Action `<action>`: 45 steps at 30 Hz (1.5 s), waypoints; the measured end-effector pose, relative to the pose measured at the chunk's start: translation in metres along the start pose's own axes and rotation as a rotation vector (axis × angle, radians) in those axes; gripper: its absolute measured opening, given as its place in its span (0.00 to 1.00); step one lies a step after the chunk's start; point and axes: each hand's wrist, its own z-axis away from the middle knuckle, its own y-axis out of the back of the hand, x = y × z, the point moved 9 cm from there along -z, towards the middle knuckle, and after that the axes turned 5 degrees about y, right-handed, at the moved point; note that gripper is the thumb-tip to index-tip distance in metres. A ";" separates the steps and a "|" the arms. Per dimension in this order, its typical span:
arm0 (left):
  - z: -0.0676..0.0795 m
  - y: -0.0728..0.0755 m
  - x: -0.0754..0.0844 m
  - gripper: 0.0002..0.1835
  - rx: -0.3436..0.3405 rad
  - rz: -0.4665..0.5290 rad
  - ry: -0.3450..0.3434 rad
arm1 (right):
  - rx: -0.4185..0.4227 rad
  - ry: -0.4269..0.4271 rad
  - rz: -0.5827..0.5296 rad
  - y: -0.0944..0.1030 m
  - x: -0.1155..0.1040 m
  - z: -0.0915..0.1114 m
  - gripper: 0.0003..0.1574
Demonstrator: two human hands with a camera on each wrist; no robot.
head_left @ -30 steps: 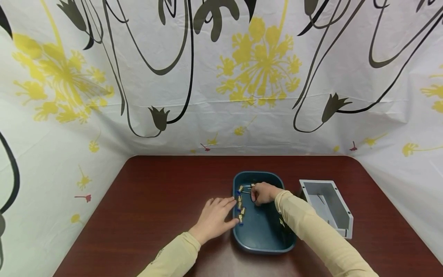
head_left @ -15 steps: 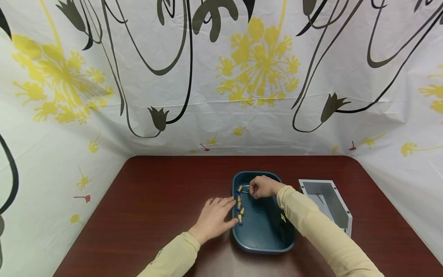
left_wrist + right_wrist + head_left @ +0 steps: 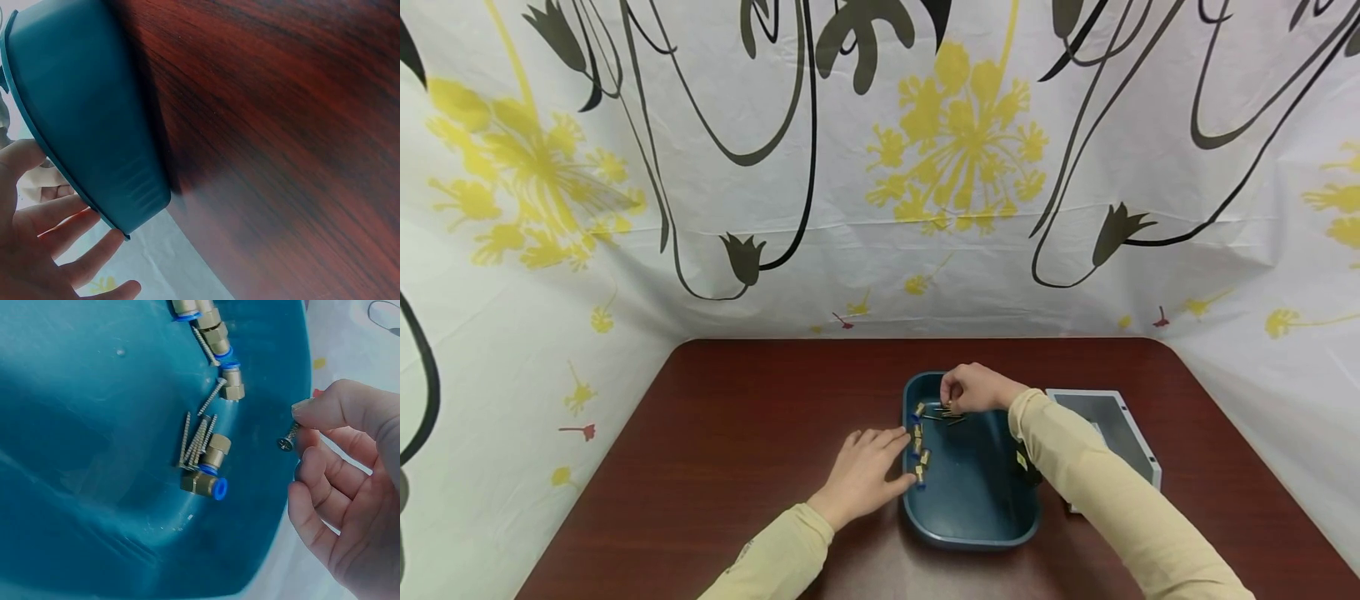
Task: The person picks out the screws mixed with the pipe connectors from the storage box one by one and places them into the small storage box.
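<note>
My right hand [image 3: 977, 389] pinches a screw [image 3: 289, 439] between thumb and forefinger, its cross-slotted head facing the right wrist camera. Hand and screw are over the far end of a blue-green plastic tray [image 3: 972, 535]. Below lie several loose screws [image 3: 199, 440], clustered beside brass pipe fittings [image 3: 232, 384] with blue collars. More of these fittings run in a row along the tray's left side in the head view. My left hand [image 3: 865, 475] has its fingers spread, fingertips touching the tray's left rim; from the left wrist view they lie along that rim [image 3: 67, 178].
A grey open box [image 3: 1086, 406] stands right of the tray, partly covered by the right sleeve. A dark item with a yellow label [image 3: 1022, 461] sits at the tray's right side. The reddish-brown table [image 3: 760, 433] meets a patterned cloth [image 3: 820, 275] behind.
My right hand has moved up toward the tray's far end, uncovering the screws below it. The left hand has stayed at the rim.
</note>
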 end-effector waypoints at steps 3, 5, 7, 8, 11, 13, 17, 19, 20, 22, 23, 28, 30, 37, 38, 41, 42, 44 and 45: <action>0.000 0.000 0.000 0.29 0.006 -0.001 -0.002 | 0.000 0.007 0.011 0.005 -0.002 0.003 0.05; 0.000 0.000 0.000 0.29 0.007 -0.001 -0.003 | 0.002 0.007 0.019 0.008 -0.003 0.005 0.05; 0.000 0.000 0.000 0.29 0.007 -0.002 -0.004 | -0.001 0.004 0.019 0.010 -0.003 0.007 0.05; 0.000 -0.001 0.000 0.29 0.006 -0.002 -0.004 | -0.003 -0.003 0.014 0.012 -0.002 0.009 0.06; 0.000 -0.001 0.000 0.29 0.002 0.000 -0.003 | -0.008 -0.014 0.011 0.017 -0.001 0.013 0.07; 0.000 -0.001 0.000 0.29 0.001 0.003 -0.002 | -0.011 -0.014 0.019 0.021 -0.001 0.017 0.07; 0.000 0.000 0.000 0.29 -0.002 0.005 0.000 | -0.003 0.014 0.076 0.030 -0.001 0.025 0.08; 0.000 0.000 0.000 0.29 0.000 0.004 0.000 | 0.003 0.013 0.096 0.035 0.000 0.029 0.08; 0.000 0.000 0.000 0.29 0.000 0.003 0.000 | 0.006 0.012 0.101 0.037 0.001 0.031 0.08; 0.000 0.001 0.000 0.29 0.002 0.003 0.000 | 0.012 0.006 0.106 0.040 0.004 0.035 0.08; 0.000 0.001 0.000 0.29 0.002 0.001 0.001 | 0.016 0.002 0.108 0.042 0.005 0.037 0.08; 0.000 0.001 -0.001 0.29 0.002 -0.003 0.002 | 0.043 -0.016 0.098 0.048 0.015 0.049 0.09; 0.000 0.001 -0.001 0.29 0.000 -0.003 0.002 | 0.055 -0.019 0.085 0.050 0.020 0.054 0.08; 0.000 -0.001 -0.001 0.29 -0.010 -0.003 0.006 | 0.080 -0.021 0.071 0.056 0.033 0.072 0.07; 0.000 -0.002 -0.001 0.29 -0.011 -0.004 0.007 | 0.084 -0.026 0.069 0.057 0.035 0.075 0.07; 0.000 -0.001 -0.001 0.29 -0.009 -0.002 0.007 | 0.098 -0.027 0.072 0.060 0.040 0.083 0.09; 0.000 -0.001 -0.001 0.29 -0.008 -0.004 0.007 | 0.103 -0.027 0.074 0.062 0.042 0.086 0.09; 0.000 -0.001 0.000 0.29 -0.009 -0.005 0.008 | 0.109 -0.042 0.071 0.064 0.047 0.091 0.09; 0.000 -0.001 0.000 0.29 -0.009 -0.005 0.008 | 0.111 -0.047 0.070 0.065 0.049 0.094 0.09</action>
